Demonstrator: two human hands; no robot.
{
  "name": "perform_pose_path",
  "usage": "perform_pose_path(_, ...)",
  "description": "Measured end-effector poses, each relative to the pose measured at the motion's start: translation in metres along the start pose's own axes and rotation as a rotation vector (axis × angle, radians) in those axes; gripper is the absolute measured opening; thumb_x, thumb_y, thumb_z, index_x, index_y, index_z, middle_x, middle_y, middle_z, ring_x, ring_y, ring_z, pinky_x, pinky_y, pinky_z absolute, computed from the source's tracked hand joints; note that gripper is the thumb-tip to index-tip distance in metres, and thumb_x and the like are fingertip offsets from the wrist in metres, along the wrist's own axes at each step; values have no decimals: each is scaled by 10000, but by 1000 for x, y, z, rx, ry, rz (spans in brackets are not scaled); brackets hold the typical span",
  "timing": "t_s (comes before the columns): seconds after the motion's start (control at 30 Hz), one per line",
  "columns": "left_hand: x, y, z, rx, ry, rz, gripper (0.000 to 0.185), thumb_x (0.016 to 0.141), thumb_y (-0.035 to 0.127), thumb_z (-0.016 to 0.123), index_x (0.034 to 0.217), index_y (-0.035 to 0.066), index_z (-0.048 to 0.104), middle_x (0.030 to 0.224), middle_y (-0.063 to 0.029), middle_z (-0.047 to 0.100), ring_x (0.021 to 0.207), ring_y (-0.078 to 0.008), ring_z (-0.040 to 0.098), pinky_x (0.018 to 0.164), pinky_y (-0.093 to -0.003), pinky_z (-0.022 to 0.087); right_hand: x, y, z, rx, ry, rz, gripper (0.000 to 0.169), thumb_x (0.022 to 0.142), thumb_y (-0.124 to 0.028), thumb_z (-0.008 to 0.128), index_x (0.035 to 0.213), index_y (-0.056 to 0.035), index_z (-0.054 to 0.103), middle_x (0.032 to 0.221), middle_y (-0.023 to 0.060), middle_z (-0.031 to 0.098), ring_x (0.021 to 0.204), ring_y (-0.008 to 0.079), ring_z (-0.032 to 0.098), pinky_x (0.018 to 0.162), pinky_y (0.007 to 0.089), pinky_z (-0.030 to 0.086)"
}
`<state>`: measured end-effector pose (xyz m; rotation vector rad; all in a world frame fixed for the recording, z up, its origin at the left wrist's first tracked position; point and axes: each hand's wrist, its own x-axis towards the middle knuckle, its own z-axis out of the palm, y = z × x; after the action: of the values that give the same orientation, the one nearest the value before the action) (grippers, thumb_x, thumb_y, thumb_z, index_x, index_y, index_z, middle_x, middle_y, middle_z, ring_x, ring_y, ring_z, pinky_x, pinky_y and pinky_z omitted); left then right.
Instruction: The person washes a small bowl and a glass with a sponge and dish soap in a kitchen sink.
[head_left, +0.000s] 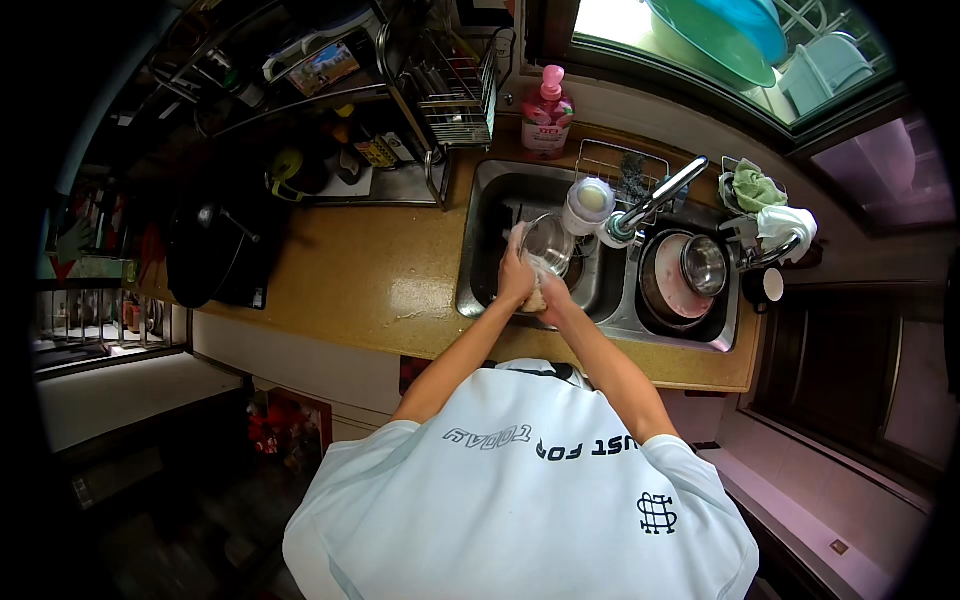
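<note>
My left hand (515, 271) grips the rim of a clear glass bowl (551, 241) over the left basin of the steel sink (486, 196). The bowl is tilted. Close beside it, my right hand (556, 297) holds a tan cloth or sponge (535, 298) against the near side of the bowl. Whitish suds seem to show between the hands. Part of the cloth is hidden by the fingers. A chrome faucet (667, 191) rises behind the divider, with a white container (590, 202) next to it.
A pan (651, 300), a pink-white plate (670, 271) and a steel bowl (703, 266) are stacked in the right basin. A pink soap bottle (547, 120) stands behind the sink. Left are a metal rack (442, 169) and a dark wok (202, 255). A black-and-white mug (766, 286) stands right.
</note>
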<state>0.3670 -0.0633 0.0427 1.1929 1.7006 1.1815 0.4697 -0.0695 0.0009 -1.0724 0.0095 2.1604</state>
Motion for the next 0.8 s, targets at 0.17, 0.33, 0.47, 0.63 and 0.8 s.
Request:
perform_pose_path(0.17,14,9,-31,58,-164,46,662,799,-40,458,1439,119,515,1247,-271,640,1206,-442,585,1019,-424,478,10,-58,-44,-893,-174,-333,352,849,36,623,1197,56,669,1122,98,741,970,183,713,829,333,569)
perform_pose_path(0.33,36,47,-33,665,-795,-110,442,783,-10,503,1197,-8,655,1107,-298,681,1134,-387,653,982,-477,513,-50,-126,52,-2731,-317,-809,108,792,-184,699,879,-178,761,848,52,720,872,265,718,724,426,572)
perform_pose_path(0.47,49,39,-35,816,-612,150,230,744,83,662,939,-21,724,969,-295,693,969,-444,672,874,-520,540,-42,-122,61,-2686,-480,-951,315,740,-155,723,1045,-224,761,879,84,724,847,309,707,740,429,583)
perform_pose_path(0.63,40,11,-31,367,-93,-200,298,812,126,626,1044,-36,717,994,-290,705,1002,-452,672,902,-507,524,-34,-80,15,-1488,277,-860,352,746,-57,663,1085,-95,749,939,205,732,920,385,704,792,418,546)
perform_pose_path(0.8,8,-29,15,59,113,-339,447,783,84,579,1212,-23,641,1091,-301,691,1096,-442,651,961,-462,505,-4,12,15,-303,498,-484,253,850,-120,734,1081,-19,751,930,72,735,810,201,691,742,359,551)
